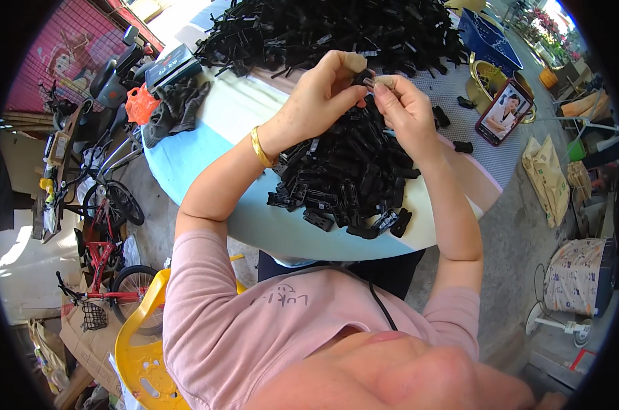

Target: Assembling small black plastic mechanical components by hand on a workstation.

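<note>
My left hand, with a gold bracelet at its wrist, and my right hand meet above the table. Between their fingertips they pinch a small black part, mostly hidden by the fingers; its exact kind does not show. Beige coverings wrap a fingertip on each hand. Beneath the hands lies a pile of black plastic pieces, long and narrow with hollow sides, reaching toward the near table edge. Farther back, a much larger heap of thin black pieces spreads over the table.
The round table has a striped cloth. On its right stand a phone, a brass-coloured pot and a blue basket. At the left edge are dark cloth, a box and a red bag. A yellow chair stands near me.
</note>
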### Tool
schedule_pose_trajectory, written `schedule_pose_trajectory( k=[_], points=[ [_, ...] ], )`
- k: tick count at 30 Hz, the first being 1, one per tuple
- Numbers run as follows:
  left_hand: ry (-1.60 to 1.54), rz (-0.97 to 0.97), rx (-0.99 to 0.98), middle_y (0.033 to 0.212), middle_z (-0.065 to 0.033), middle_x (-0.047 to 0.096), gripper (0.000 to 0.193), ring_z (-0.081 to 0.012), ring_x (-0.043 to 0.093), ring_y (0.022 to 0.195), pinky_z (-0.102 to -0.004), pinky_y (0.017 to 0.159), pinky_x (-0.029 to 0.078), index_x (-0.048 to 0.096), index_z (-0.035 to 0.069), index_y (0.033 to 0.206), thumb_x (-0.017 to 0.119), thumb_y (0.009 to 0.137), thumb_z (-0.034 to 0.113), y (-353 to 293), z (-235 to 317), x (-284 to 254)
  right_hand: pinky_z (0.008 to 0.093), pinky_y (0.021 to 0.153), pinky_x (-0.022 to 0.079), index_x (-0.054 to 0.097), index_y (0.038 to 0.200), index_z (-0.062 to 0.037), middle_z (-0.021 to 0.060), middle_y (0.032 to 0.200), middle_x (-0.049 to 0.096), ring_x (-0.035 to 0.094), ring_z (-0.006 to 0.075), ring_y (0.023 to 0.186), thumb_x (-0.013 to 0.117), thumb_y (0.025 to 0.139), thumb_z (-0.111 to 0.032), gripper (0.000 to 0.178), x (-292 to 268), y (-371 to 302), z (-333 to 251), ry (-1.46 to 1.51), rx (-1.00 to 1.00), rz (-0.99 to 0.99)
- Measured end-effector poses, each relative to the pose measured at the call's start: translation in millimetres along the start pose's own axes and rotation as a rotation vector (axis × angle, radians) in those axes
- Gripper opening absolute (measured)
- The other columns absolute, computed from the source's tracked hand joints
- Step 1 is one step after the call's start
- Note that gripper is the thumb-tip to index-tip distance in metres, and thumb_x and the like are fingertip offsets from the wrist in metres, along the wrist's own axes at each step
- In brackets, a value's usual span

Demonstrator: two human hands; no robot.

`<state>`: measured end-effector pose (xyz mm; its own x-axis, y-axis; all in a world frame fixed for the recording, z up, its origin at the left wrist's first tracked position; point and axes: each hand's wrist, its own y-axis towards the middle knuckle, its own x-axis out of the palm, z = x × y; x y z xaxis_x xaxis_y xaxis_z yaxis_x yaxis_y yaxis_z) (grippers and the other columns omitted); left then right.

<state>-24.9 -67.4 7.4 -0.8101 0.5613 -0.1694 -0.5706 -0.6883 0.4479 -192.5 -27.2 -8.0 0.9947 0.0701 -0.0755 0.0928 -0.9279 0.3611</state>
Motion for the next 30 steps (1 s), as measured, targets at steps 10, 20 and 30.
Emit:
schedule_pose_trajectory(
  k=[10,20,30],
  points=[
    [0.034,0.082,0.003,0.090,-0.0081,0.059,0.027,-0.0088,0.058,0.074,-0.0227,0.067,0.049,0.047,-0.003,0.105,0.059,0.082,0.003,-1,-2,3,0.0153,0.045,0.024,0.062,0.088,-0.0036,-0.0051,0.062,0.049,0.034,-0.0008,0.051,0.054,0.089,-0.015,0.014,-3,0,-8,-0.174,-0.099,0.028],
    [0.237,0.047,0.052,0.107,-0.0110,0.058,0.023,-0.0131,0.058,0.091,-0.0250,0.074,0.050,0.048,-0.002,0.104,0.058,0.083,0.001,-4,8,1,0.0149,0.047,0.027,0.062,0.089,-0.0030,-0.0044,0.063,0.050,0.037,-0.0001,0.053,0.053,0.089,-0.013,0.014,-1,-3,-12,-0.236,-0.140,-0.007],
    [0.544,0.216,0.352,0.088,-0.0123,0.064,0.016,-0.0229,0.064,0.076,-0.0268,0.066,0.049,0.055,-0.002,0.086,0.065,0.075,0.003,-7,5,8,0.0139,0.041,0.021,0.060,0.090,-0.0030,-0.0032,0.063,0.050,0.031,-0.0019,0.048,0.051,0.089,-0.014,0.014,0,-4,-19,0.094,0.275,-0.084]
  ],
)
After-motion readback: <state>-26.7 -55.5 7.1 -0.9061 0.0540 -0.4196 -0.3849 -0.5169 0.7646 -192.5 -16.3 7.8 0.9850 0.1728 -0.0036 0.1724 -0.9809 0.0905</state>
